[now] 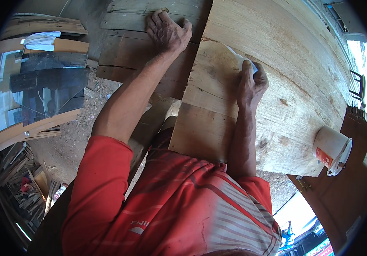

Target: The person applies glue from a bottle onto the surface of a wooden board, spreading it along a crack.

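My right hand is closed, thumb on top, round a thin white flat scraper. The scraper's edge lies against the face of a large pale wooden panel, which shows knots, darker patches and seams between its boards. Farther left, my left hand is over weathered planks with its fingers curled in and the thumb standing a little apart. A small tan bit shows at its fingertips, but what it is cannot be made out.
A white bucket with an orange-red label stands at the panel's right edge. On the left are a glossy dark panel with a white cloth and, below, a heap of wood scraps. Brown board lies at the right.
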{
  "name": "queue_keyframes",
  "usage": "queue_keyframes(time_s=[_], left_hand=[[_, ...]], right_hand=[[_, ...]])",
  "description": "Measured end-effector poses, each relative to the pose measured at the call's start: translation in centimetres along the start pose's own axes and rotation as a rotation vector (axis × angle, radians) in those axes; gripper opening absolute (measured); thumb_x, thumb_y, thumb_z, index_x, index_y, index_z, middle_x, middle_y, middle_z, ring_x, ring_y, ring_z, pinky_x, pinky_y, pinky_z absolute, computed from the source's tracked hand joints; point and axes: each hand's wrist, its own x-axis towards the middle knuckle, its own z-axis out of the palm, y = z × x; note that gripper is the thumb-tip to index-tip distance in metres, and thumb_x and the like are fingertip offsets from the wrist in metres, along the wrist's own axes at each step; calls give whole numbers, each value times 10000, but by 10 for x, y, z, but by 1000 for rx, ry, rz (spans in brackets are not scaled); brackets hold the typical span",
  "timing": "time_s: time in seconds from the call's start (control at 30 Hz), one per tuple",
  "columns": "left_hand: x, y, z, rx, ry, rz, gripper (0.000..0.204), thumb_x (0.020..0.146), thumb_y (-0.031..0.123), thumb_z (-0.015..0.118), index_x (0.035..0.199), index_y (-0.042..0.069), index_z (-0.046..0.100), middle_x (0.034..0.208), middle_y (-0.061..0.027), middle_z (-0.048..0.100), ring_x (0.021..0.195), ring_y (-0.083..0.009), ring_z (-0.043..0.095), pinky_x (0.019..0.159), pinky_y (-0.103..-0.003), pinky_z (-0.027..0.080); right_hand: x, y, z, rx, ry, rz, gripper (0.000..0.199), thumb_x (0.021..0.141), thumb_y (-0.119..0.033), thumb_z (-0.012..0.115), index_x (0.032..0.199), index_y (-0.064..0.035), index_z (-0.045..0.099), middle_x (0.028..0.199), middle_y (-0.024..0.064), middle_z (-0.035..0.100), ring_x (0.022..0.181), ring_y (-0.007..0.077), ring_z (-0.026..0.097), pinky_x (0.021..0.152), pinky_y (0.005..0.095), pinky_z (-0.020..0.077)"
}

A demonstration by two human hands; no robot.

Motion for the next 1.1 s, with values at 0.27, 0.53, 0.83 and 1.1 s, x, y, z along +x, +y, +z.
queue_keyframes(time_s=[0.27,0.53,0.83,1.1], left_hand=[[0,2,-4,-13,-43,-12,681,790,415,701,1262,-10,455,1306,-155,466,1286,-355,367,1062,-533,281],[0,1,-3,-10,-45,-16,691,791,412,706,1276,-5,445,1316,-155,459,1290,-357,363,1065,-536,281],[0,1,-5,-30,-42,-11,692,791,410,709,1278,0,434,1317,-161,454,1289,-361,358,1070,-534,280],[1,2,-5,-17,-52,-22,697,791,413,708,1280,-1,433,1320,-159,451,1287,-364,359,1069,-534,282]], right_hand=[[1,1,-1,-36,-13,4,305,959,-275,660,930,27,690,692,10,595,644,79,510,583,252,408],[1,2,0,-41,-16,-13,313,959,-279,657,923,31,686,684,6,591,633,76,504,573,250,401],[0,0,-3,11,12,10,250,964,-229,663,900,12,681,669,-12,577,611,53,491,546,228,380],[0,-2,-2,24,16,27,258,963,-233,668,907,18,684,672,-13,578,611,55,481,545,229,378]])
